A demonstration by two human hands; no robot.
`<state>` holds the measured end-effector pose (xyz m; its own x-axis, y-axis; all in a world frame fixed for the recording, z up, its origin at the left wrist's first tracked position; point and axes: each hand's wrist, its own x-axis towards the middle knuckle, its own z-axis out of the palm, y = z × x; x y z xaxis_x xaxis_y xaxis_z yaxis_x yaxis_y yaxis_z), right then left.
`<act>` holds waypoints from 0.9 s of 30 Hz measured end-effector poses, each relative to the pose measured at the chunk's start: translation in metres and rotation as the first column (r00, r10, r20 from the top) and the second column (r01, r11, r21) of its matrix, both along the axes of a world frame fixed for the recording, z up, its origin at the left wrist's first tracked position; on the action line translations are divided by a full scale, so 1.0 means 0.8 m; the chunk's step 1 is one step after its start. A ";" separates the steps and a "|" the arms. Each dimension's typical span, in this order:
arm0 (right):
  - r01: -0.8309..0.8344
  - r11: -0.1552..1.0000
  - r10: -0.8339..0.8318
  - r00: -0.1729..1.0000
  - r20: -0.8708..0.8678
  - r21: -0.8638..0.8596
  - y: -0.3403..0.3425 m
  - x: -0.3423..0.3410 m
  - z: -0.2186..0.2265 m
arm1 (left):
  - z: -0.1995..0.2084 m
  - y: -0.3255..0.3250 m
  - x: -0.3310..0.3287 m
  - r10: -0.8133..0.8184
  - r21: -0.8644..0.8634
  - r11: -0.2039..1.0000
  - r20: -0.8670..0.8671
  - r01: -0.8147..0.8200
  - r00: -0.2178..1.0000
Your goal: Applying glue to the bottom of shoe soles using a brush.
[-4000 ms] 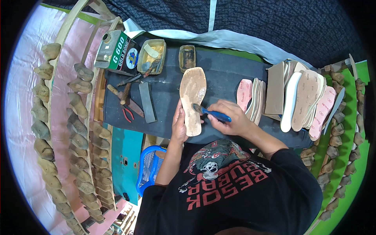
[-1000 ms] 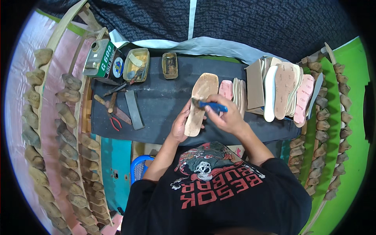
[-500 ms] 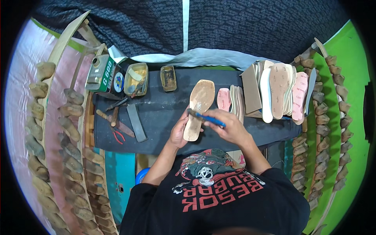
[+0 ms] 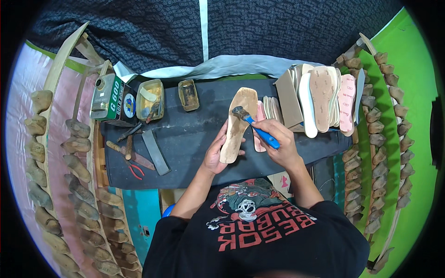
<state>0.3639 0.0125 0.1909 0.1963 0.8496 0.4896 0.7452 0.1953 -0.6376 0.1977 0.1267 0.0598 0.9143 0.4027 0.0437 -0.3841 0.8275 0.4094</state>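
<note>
A tan shoe insole (image 4: 235, 141) is held up over the worktable, its wide end pointing away from me. My left hand (image 4: 216, 151) is closed around its narrower lower part, with fingertips showing at the far edge. In my right hand (image 4: 282, 144) is a blue-handled brush (image 4: 266, 135). Its dark, caked bristles touch the insole's face near the wide end. Just behind the held insole lies a row of pink and pale insoles (image 4: 270, 107), partly hidden by it and my right hand.
A dark-covered table (image 4: 185, 132) holds a green metal can (image 4: 113, 102), a stained tub (image 4: 150, 99), a smaller tub (image 4: 188, 95), red-handled pliers (image 4: 136, 171) and a grey flat bar (image 4: 155, 152). Stacked insoles (image 4: 323, 99) stand beside cardboard (image 4: 290, 102). Racks of shoe lasts (image 4: 76, 146) flank both sides.
The brush has moved up the insole from its middle toward the wide end. The insole has tilted slightly. The whole view has shifted a little.
</note>
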 end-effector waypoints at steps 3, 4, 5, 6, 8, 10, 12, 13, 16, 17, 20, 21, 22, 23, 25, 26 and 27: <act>0.013 1.000 -0.013 1.000 0.006 0.026 0.003 -0.003 -0.006 | 0.001 -0.002 -0.001 -0.019 -0.009 1.000 0.010 0.019 1.000; -0.008 0.999 0.007 1.000 -0.020 -0.035 0.001 -0.005 -0.008 | 0.001 0.000 -0.001 -0.022 -0.019 1.000 0.005 0.022 1.000; -0.032 0.995 0.027 0.999 -0.047 -0.093 -0.002 -0.007 -0.009 | 0.001 0.002 -0.001 -0.019 -0.017 1.000 0.003 0.019 1.000; -0.063 0.989 0.052 0.995 -0.086 -0.130 -0.005 -0.009 -0.008 | 0.001 0.005 0.000 0.001 -0.033 0.999 0.000 -0.001 1.000; -0.092 0.984 0.080 0.994 -0.079 -0.155 -0.008 -0.009 -0.005 | 0.008 0.013 0.002 0.041 -0.035 0.998 -0.037 -0.042 0.998; -0.104 0.990 0.094 0.991 -0.096 -0.096 -0.006 -0.007 -0.008 | 0.005 0.012 0.001 0.039 -0.029 0.999 -0.020 -0.040 0.999; -0.048 0.998 0.042 0.992 -0.118 -0.048 0.001 -0.004 -0.005 | 0.000 0.015 -0.002 0.021 -0.010 1.000 0.006 -0.021 1.000; 0.004 1.000 -0.006 0.991 -0.130 -0.012 0.004 0.001 0.000 | 0.000 0.014 -0.002 0.020 -0.009 1.000 0.002 -0.020 1.000; 0.025 0.999 -0.029 0.990 -0.135 -0.026 0.016 0.005 0.002 | -0.003 0.009 -0.002 -0.006 0.006 1.000 -0.010 0.006 1.000; 0.024 1.000 -0.024 0.993 -0.112 0.000 0.021 0.006 -0.001 | -0.004 0.008 -0.001 -0.006 0.007 1.000 -0.009 0.006 1.000; -0.025 0.999 0.021 0.995 -0.094 -0.036 0.017 -0.008 -0.005 | 0.001 0.007 0.001 0.020 0.013 1.000 -0.020 -0.020 1.000; -0.065 0.997 0.062 0.994 -0.092 -0.031 0.016 -0.013 -0.006 | 0.002 0.008 0.001 0.042 0.018 0.999 -0.032 -0.041 0.999; -0.086 0.995 0.082 0.993 -0.085 -0.050 0.015 -0.015 -0.008 | 0.000 0.011 0.000 0.033 0.008 0.999 -0.026 -0.032 0.999; -0.089 0.995 0.084 0.993 -0.086 -0.051 0.014 -0.017 -0.007 | -0.001 0.013 -0.003 0.035 0.007 0.999 -0.027 -0.035 0.999; -0.088 0.991 0.067 0.979 -0.194 -0.102 0.012 -0.019 -0.001 | -0.001 0.017 -0.007 0.044 0.015 0.999 -0.063 -0.043 0.997; -0.086 0.991 0.066 0.979 -0.193 -0.101 0.014 -0.018 -0.001 | -0.003 0.019 -0.009 0.042 0.002 0.999 -0.040 -0.042 0.998; -0.061 0.996 0.049 0.984 -0.169 -0.065 0.018 -0.015 -0.001 | -0.004 0.019 -0.009 0.040 0.004 0.999 -0.039 -0.040 0.998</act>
